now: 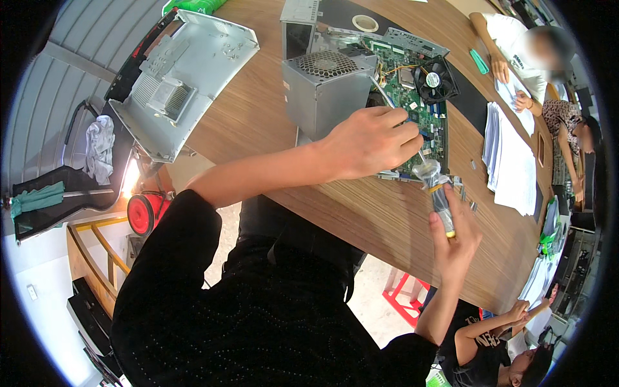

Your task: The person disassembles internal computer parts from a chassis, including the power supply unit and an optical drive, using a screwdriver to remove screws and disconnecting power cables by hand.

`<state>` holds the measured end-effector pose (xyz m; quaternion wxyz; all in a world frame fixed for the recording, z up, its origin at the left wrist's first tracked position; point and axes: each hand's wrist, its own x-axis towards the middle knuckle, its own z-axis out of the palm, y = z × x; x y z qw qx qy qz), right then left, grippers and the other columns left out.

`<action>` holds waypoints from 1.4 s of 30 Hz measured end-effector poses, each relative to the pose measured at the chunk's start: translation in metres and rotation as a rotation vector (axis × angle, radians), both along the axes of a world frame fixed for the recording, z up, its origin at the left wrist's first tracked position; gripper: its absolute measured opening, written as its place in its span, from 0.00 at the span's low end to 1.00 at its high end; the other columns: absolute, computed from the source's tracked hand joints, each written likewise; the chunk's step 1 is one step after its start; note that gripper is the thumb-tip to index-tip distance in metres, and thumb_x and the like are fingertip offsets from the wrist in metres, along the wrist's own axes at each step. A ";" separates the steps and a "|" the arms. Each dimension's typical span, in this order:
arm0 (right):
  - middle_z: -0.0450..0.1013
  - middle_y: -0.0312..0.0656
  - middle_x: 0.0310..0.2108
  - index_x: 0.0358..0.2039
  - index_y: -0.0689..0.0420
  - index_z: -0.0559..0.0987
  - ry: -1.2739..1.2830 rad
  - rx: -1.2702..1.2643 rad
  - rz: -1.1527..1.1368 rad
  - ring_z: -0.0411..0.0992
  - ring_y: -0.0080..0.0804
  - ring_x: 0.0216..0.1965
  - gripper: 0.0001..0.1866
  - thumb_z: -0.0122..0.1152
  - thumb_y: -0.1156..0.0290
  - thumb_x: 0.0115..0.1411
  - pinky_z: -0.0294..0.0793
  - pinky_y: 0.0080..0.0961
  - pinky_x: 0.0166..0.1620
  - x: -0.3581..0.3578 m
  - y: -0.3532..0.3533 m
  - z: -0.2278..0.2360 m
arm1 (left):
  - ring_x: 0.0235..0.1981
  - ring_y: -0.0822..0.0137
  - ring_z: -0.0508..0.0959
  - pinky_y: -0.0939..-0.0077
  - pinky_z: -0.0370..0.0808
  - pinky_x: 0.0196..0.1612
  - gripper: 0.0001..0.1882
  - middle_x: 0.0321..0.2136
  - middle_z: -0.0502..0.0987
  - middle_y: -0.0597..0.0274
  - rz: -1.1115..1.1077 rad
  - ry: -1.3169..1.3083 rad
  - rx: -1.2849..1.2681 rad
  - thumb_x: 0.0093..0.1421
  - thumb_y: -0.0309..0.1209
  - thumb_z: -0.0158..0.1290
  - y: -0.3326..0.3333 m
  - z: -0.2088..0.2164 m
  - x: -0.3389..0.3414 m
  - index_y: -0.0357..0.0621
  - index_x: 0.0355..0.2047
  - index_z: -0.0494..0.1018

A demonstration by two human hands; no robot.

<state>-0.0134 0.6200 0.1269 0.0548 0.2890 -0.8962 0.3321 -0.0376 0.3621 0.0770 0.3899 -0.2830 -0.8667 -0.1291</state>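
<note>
My left hand [374, 143] reaches over the near edge of a green motherboard [418, 100], fingers pinched together. A thin pale rod [385, 93] shows just beyond its knuckles; whether the fingers hold it is hidden. In my right hand [459, 233] is a screwdriver [441, 205], its dark, yellow-ended handle wrapped in clear plastic. The short visible shaft points toward my left fingertips at the board's near edge. A black fan [435, 80] sits on the board's right side. Left of the board stands a grey metal power supply [329, 90] with a round grille.
A white case panel [216, 55] carrying a heatsink [171, 98] and loose screws lies at the left. Paper stacks [509, 155] lie on the right, near a co-worker's hands [509, 80]. A tape roll [365, 24] rests behind the board. Another person [493, 342] sits lower right.
</note>
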 end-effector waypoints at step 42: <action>0.76 0.45 0.34 0.48 0.63 0.80 0.284 0.321 0.428 0.70 0.32 0.27 0.18 0.65 0.67 0.61 0.68 0.27 0.32 -0.113 -0.008 0.119 | 0.65 0.50 0.67 0.55 0.62 0.67 0.29 0.60 0.72 0.47 0.163 -0.508 0.236 0.57 0.35 0.60 -0.097 0.024 0.024 0.40 0.59 0.71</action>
